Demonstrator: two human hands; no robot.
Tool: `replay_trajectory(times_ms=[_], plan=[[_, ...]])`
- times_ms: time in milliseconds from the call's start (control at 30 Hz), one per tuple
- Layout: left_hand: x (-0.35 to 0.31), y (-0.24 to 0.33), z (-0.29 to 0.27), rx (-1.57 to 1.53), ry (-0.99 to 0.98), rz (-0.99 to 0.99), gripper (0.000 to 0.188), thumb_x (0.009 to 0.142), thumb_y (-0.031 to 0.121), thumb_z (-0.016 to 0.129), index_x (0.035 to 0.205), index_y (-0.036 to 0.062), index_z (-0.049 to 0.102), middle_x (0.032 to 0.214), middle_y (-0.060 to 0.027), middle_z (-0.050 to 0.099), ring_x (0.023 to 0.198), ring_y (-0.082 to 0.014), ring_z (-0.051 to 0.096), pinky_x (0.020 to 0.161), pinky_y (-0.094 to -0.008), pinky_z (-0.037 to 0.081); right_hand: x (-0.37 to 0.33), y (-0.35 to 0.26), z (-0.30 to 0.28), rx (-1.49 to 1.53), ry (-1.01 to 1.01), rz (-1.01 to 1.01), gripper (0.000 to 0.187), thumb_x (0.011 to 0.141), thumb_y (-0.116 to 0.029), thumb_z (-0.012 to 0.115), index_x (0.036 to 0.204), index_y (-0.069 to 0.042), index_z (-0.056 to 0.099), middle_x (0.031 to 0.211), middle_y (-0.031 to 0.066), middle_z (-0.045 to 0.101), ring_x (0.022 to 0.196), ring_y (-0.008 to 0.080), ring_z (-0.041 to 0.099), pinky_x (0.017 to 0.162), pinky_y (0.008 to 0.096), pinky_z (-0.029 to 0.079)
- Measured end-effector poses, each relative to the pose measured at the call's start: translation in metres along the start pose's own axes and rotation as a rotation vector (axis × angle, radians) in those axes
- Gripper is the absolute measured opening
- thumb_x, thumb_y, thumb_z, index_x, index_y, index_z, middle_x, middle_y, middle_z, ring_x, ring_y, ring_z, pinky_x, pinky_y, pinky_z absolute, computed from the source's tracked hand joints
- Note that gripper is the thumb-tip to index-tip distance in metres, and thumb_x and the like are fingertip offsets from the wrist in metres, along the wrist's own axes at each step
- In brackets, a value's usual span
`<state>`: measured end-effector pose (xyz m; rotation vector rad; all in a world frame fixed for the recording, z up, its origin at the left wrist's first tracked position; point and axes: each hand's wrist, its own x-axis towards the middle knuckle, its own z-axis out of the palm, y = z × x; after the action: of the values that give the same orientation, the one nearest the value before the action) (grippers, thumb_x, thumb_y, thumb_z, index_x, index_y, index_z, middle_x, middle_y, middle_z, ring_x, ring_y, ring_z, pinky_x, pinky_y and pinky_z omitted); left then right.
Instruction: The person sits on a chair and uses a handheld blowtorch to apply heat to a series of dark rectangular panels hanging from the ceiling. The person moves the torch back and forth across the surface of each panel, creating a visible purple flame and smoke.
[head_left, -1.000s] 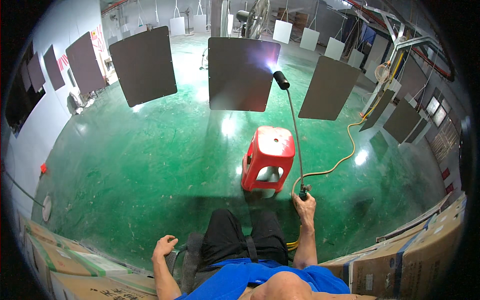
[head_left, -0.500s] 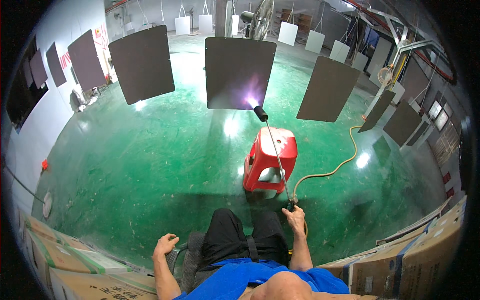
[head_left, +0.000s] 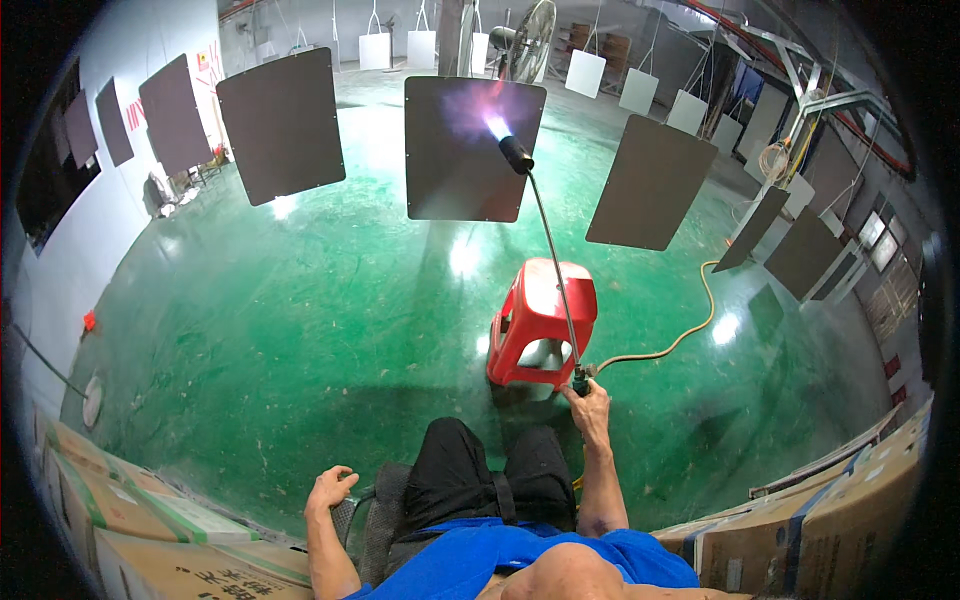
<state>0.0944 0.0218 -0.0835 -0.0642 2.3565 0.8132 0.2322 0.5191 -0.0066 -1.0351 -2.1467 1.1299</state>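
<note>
My right hand [head_left: 590, 412] is closed round the handle of a long gas torch [head_left: 551, 235], whose thin metal tube reaches up and away from me. From the torch's black nozzle a blue and violet flame [head_left: 497, 126] plays against the upper right part of a hanging dark flat panel [head_left: 455, 180]. A yellowish hose [head_left: 650, 354] joins the torch near the handle. My left hand [head_left: 331, 487] lies on the chair's armrest, fingers loosely stretched out and holding nothing.
A red plastic stool [head_left: 545, 290] stands on the green floor under the torch tube. More dark panels [head_left: 282, 130] [head_left: 652, 185] hang on both sides; white panels [head_left: 585, 74] hang farther back. Cardboard boxes [head_left: 190, 570] flank my chair. A large fan [head_left: 530, 40] stands behind.
My right hand has moved forward and up with the torch. Its nozzle and flame have risen from the panel's lower edge to its upper right part. My left hand stays put.
</note>
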Motion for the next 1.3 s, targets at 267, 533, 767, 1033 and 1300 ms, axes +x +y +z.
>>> replay_trajectory(times_ms=[267, 533, 767, 1033, 1300], plan=[[-0.004, 0.008, -0.003, 0.021, -0.004, 0.007, 0.045, 0.089, 0.034, 0.067, 0.124, 0.0068, 0.062, 0.105, -0.0111, 0.07, 0.083, -0.0197, 0.069, 0.078, -0.0362, 0.054, -0.004, 0.002, 0.021, -0.07, -0.074, 0.008, 0.031, 0.075, -0.027, 0.079, 0.087, -0.001, 0.067, 0.069, 0.008, 0.066, 0.063, 0.0155, 0.058, 0.064, 0.0351, 0.048], [0.004, -0.001, 0.0, 0.03, 0.006, 0.062, 0.047, 0.088, 0.035, 0.068, 0.124, 0.0062, 0.062, 0.102, -0.0107, 0.07, 0.083, -0.0197, 0.069, 0.078, -0.0366, 0.054, -0.011, -0.002, 0.022, -0.131, -0.124, 0.008, 0.035, 0.076, -0.031, 0.079, 0.09, -0.002, 0.066, 0.074, 0.0143, 0.066, 0.07, 0.0255, 0.063, 0.068, 0.0399, 0.048], [-0.003, 0.007, -0.003, 0.006, -0.014, 0.043, 0.049, 0.086, 0.037, 0.069, 0.125, 0.0081, 0.062, 0.111, -0.0143, 0.07, 0.099, -0.0259, 0.068, 0.087, -0.0389, 0.053, 0.015, -0.042, 0.033, -0.003, -0.089, -0.116, 0.034, 0.078, -0.03, 0.079, 0.089, -0.001, 0.065, 0.073, 0.0099, 0.066, 0.068, 0.0183, 0.059, 0.065, 0.0361, 0.048], [-0.001, 0.003, -0.004, -0.031, -0.011, 0.016, 0.05, 0.085, 0.037, 0.069, 0.126, 0.0087, 0.062, 0.114, -0.0152, 0.068, 0.106, -0.0291, 0.066, 0.091, -0.0397, 0.052, 0.031, -0.042, 0.072, -0.105, -0.182, -0.112, 0.038, 0.076, -0.035, 0.077, 0.094, -0.003, 0.067, 0.081, 0.0186, 0.068, 0.077, 0.0323, 0.065, 0.073, 0.0423, 0.049], [-0.002, 0.006, -0.006, -0.006, -0.039, -0.026, 0.052, 0.085, 0.039, 0.068, 0.128, 0.0093, 0.061, 0.117, -0.0137, 0.067, 0.108, -0.028, 0.064, 0.093, -0.0398, 0.051, 0.006, -0.027, 0.083, -0.307, -0.292, -0.012, 0.044, 0.074, -0.041, 0.077, 0.101, -0.007, 0.069, 0.093, 0.0202, 0.069, 0.094, 0.0374, 0.066, 0.079, 0.047, 0.049]])
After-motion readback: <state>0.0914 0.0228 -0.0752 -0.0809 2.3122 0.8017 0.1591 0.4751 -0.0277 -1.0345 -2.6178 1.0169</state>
